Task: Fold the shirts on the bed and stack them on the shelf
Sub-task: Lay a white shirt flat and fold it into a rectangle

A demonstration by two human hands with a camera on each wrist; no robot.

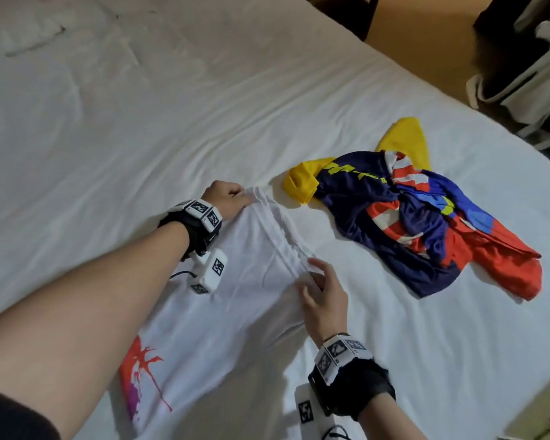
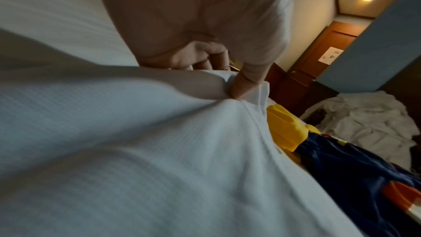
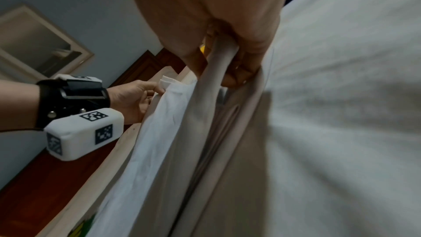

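White shirt (image 1: 235, 300) is spread flat on the bed (image 1: 124, 122), a red and purple print at its near end. Its far hem edge is pinched at one corner by the left hand (image 1: 227, 198) and gripped further along by the right hand (image 1: 323, 296), fingers curled round a fold of cloth. A heap of navy, red and yellow shirts (image 1: 426, 217) is seen just beside it on the sheet, apart from both hands.
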